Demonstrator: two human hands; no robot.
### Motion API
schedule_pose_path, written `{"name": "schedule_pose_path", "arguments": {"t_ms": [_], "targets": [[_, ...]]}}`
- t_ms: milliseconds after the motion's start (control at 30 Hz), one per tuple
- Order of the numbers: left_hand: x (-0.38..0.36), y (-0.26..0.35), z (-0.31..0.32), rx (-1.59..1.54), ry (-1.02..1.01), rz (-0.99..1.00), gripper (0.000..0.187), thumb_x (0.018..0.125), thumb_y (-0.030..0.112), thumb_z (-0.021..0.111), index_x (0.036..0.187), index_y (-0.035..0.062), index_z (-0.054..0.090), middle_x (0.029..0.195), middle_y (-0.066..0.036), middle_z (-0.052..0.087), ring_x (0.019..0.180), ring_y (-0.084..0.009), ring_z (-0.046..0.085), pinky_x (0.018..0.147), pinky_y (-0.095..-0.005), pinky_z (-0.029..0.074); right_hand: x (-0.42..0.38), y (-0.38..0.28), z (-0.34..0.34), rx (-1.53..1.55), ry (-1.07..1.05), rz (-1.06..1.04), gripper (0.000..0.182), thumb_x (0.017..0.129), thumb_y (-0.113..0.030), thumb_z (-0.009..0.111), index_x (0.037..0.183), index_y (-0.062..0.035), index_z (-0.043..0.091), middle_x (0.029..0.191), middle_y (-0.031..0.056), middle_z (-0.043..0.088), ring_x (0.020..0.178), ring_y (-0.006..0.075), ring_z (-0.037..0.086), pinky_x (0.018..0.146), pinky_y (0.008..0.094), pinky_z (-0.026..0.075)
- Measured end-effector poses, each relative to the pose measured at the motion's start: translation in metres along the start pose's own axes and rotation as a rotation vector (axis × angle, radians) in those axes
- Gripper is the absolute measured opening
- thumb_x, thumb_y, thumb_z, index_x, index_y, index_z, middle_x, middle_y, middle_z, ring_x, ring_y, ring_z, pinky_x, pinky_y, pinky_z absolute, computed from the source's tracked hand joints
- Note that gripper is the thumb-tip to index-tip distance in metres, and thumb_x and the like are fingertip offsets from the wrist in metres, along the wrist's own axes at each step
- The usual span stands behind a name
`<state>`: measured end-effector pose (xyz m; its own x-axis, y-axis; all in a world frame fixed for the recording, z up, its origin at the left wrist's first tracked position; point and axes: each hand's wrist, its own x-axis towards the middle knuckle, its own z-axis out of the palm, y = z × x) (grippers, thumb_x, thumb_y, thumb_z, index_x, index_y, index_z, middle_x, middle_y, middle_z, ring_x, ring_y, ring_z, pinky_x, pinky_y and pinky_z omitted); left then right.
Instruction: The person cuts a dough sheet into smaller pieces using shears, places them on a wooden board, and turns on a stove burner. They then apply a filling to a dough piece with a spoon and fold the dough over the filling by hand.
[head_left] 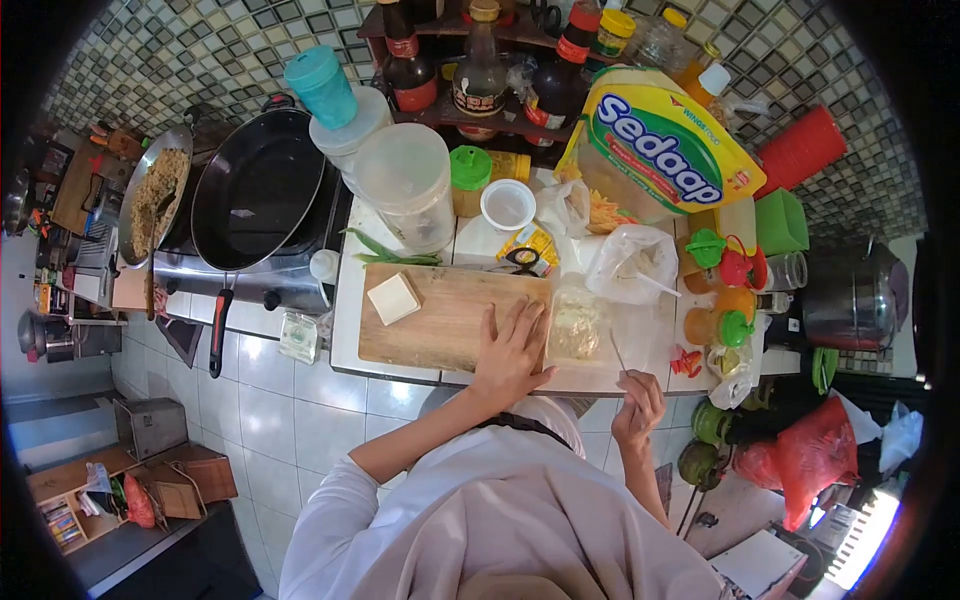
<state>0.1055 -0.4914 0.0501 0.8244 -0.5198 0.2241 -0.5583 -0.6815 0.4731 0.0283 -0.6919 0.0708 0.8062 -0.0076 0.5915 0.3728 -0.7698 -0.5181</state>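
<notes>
At the centre of the frame, the left hand (pixel 508 350) lies flat on the right end of the wooden board (pixel 435 328), grip open and holding nothing; lower right of centre, the right hand (pixel 639 405) has its grip closed on a thin utensil (pixel 618 352). Possible trouble: a leftward swing snags the plastic bag (pixel 577 325), or a hard push downframe slides the board off the table (pixel 650 345). Utensil's long axis steep, free end pointing upframe, slightly left; board's runs left-right.
</notes>
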Motion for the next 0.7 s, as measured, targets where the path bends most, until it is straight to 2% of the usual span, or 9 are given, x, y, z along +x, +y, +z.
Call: {"name": "schedule_pose_path", "arguments": {"t_ms": [67,133,200,267,300,367,467,567,700], "targets": [[0.001,0.0,0.001,-0.017,-0.058,-0.028,0.075,0.062,0.038,0.066,0.122,0.0005,0.041,0.127,-0.011,0.033,0.123,-0.027,0.026,0.096,-0.0575,0.017,-0.002,0.002,0.002,-0.026,0.015,0.001,0.017,0.066,0.003,0.052,0.081,-0.0046,0.055,0.081,0.0104,0.059,0.07,0.029,0.057,0.06,0.0328,0.045],[0.0,0.001,0.001,-0.007,-0.038,-0.013,0.075,0.061,0.038,0.067,0.121,0.0008,0.042,0.126,-0.011,0.034,0.122,-0.0276,0.027,0.095,-0.0573,0.018,-0.003,0.006,0.005,0.005,-0.171,0.142,0.016,0.067,0.003,0.05,0.081,-0.0048,0.056,0.08,0.0122,0.059,0.069,0.0295,0.058,0.06,0.0333,0.046],[0.0,0.0,0.001,0.01,-0.014,-0.01,0.075,0.06,0.037,0.068,0.12,0.0011,0.042,0.125,-0.012,0.034,0.12,-0.0282,0.029,0.093,-0.0571,0.019,-0.002,0.004,0.004,-0.007,-0.156,0.142,0.013,0.069,0.002,0.048,0.079,-0.0025,0.056,0.08,0.0138,0.059,0.07,0.0295,0.058,0.061,0.0337,0.046],[0.0,0.001,0.001,-0.001,-0.007,-0.004,0.075,0.059,0.037,0.069,0.12,0.0015,0.043,0.125,-0.012,0.035,0.12,-0.0279,0.029,0.094,-0.0571,0.02,-0.003,0.004,0.005,0.079,0.07,0.184,0.01,0.077,0.001,0.045,0.078,-0.0001,0.055,0.079,0.0135,0.059,0.07,0.0256,0.058,0.063,0.0317,0.045],[0.001,0.001,0.001,-0.003,-0.006,0.0,0.075,0.059,0.037,0.069,0.12,0.0015,0.043,0.125,-0.012,0.035,0.12,-0.0279,0.029,0.094,-0.0571,0.02,-0.003,0.004,0.006,0.075,0.072,0.183,0.01,0.077,0.001,0.045,0.078,-0.0001,0.055,0.079,0.0135,0.059,0.07,0.0256,0.058,0.063,0.0317,0.045],[0.001,0.002,0.002,0.006,-0.01,-0.018,0.075,0.058,0.037,0.069,0.119,0.0018,0.043,0.124,-0.011,0.035,0.12,-0.0277,0.03,0.094,-0.0569,0.02,-0.003,0.004,0.009,0.149,0.092,0.463,0.019,0.085,-0.004,0.039,0.076,0.0017,0.054,0.075,0.0125,0.057,0.068,0.0212,0.057,0.062,0.0297,0.043],[0.0,0.002,0.002,0.007,0.008,-0.01,0.075,0.058,0.036,0.07,0.12,0.0026,0.043,0.124,-0.011,0.036,0.12,-0.0274,0.03,0.094,-0.0568,0.02,0.004,0.006,0.014,0.184,0.06,0.525,0.026,0.089,-0.008,0.034,0.074,0.0012,0.053,0.071,0.0101,0.055,0.061,0.0162,0.054,0.057,0.0269,0.04],[0.0,0.001,0.004,0.014,-0.03,-0.027,0.075,0.062,0.039,0.067,0.121,0.0017,0.042,0.126,-0.009,0.035,0.123,-0.0267,0.026,0.096,-0.0574,0.018,0.013,0.003,0.016,0.278,0.112,0.625,0.029,0.091,-0.012,0.033,0.072,0.0007,0.051,0.07,0.0077,0.055,0.055,0.0128,0.051,0.052,0.0245,0.036],[0.0,0.002,0.002,-0.005,-0.03,-0.039,0.074,0.061,0.038,0.067,0.121,0.0019,0.042,0.126,-0.009,0.035,0.123,-0.0265,0.027,0.096,-0.0572,0.019,0.018,0.012,0.017,0.395,0.081,0.73,0.032,0.093,-0.017,0.033,0.07,-0.0013,0.05,0.068,0.0051,0.054,0.052,0.0096,0.05,0.049,0.0221,0.033]]}}
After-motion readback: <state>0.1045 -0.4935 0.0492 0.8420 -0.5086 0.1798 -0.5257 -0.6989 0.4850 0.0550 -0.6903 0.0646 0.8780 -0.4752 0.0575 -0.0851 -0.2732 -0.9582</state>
